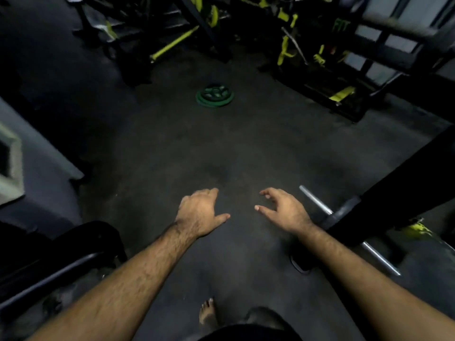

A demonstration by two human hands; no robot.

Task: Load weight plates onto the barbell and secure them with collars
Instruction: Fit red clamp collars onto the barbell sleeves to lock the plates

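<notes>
**Both hands out and empty above the gym floor**

Item: my left hand (200,212). Forearm stretched forward, palm down, fingers loosely bent downward, thumb pointing toward the other hand. It holds nothing and touches nothing.

Item: my right hand (283,210). Forearm stretched forward, palm turned down and inward, fingers spread and lightly curved, thumb out toward the left. It holds nothing.

Item: green weight plates (214,96). A small stack lying flat on the dark floor (172,156), well ahead of both hands, near the middle of the view.

Item: barbell (317,201). Steel bar lying on the floor to my right, running diagonally; its bare sleeve end points up and left, just beside my right wrist in the view. A black upright post (406,183) crosses over its middle. I cannot tell whether any collar sits on it.

Item: my bare foot (208,313). On the floor, low centre.

Item: black and yellow gym machines (307,50). Along the far edge, blurred.
</notes>
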